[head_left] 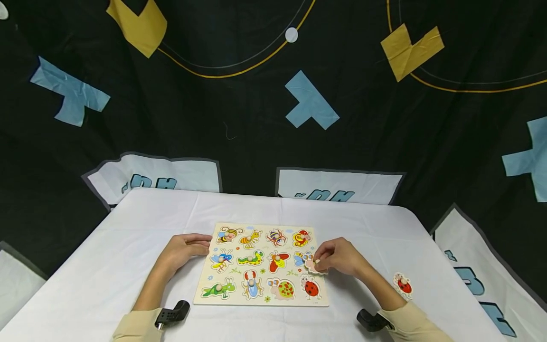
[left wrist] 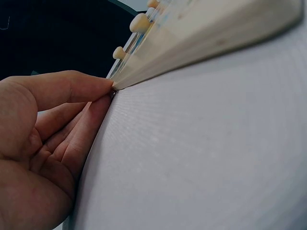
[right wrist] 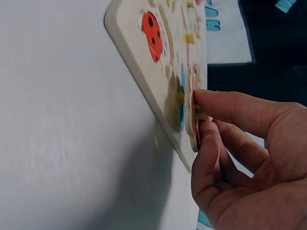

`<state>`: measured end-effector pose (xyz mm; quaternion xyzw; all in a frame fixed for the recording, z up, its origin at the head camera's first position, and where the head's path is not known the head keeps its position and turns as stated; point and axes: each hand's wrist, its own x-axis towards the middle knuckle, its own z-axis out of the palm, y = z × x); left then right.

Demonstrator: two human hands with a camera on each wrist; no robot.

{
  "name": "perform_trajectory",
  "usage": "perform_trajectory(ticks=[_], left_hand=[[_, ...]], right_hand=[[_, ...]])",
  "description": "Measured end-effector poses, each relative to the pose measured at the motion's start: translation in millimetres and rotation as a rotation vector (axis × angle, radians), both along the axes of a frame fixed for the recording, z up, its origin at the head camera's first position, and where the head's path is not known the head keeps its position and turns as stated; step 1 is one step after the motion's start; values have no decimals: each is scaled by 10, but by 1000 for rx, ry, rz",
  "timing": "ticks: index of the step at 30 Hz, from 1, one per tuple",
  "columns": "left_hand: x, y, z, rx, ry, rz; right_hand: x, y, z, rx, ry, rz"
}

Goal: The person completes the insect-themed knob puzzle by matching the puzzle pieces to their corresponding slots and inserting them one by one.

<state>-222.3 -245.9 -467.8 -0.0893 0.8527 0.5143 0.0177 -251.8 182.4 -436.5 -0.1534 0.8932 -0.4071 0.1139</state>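
Observation:
A wooden peg puzzle board [head_left: 239, 303] with insect pictures lies on the table. My left hand [head_left: 186, 250] touches the board's left edge with its fingertips; in the left wrist view the thumb [left wrist: 72, 88] and fingers meet that edge. Between thumb and fingertips, my right hand [head_left: 339, 258] pinches a puzzle piece [head_left: 314, 270] with a pinkish face. In the right wrist view this piece [right wrist: 190, 112] is tilted on edge just over the board, its picture mostly hidden. It partly covers a blue-winged insect picture [head_left: 300, 259] at the board's right side.
A loose ladybug piece [head_left: 403, 285] lies on the white tablecloth [head_left: 372, 223] to the right. Several knobbed pieces sit in the board, including a green caterpillar [head_left: 250, 258]. Behind the table hangs a black cloth [head_left: 239, 133] with blue and yellow shapes.

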Motion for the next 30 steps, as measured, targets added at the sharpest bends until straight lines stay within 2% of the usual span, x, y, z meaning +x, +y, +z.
perform_trajectory(ticks=[15, 30], left_hand=[[-17, -29, -21, -2, 12, -9], [-9, -15, -17, -9, 11, -15]], right_hand=[[76, -291, -36, -16, -24, 51], [207, -518, -46, -42, -56, 154]])
